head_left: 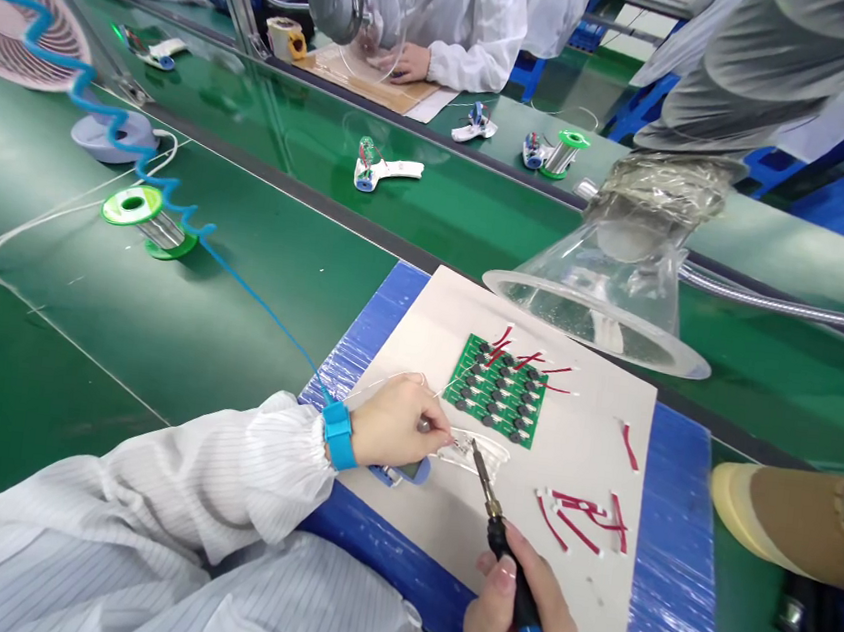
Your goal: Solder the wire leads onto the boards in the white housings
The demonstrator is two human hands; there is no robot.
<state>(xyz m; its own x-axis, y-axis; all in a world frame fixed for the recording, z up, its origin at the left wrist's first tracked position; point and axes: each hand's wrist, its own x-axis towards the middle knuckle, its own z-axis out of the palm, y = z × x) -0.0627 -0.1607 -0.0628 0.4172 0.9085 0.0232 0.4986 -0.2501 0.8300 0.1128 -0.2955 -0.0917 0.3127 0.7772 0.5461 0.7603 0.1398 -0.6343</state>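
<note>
My left hand (396,422) is pinched shut on a thin solder wire, its end held at a small clear part (479,453) on the white work mat (589,444). A blue wrist strap (339,435) sits on that wrist. My right hand (526,619) grips a soldering iron (498,525) with a blue handle; its tip touches the same clear part. Just beyond lies a green circuit board (499,389) studded with dark components and short red wires. More red wire pieces (582,519) lie to the right.
A clear funnel-shaped fume hood (605,295) hangs over the mat's far edge. A green solder spool (147,219) and a blue coiled cord (110,122) lie at left. Across the belt, another person's hand (408,61) works. Small white parts (381,169) rest on the belt.
</note>
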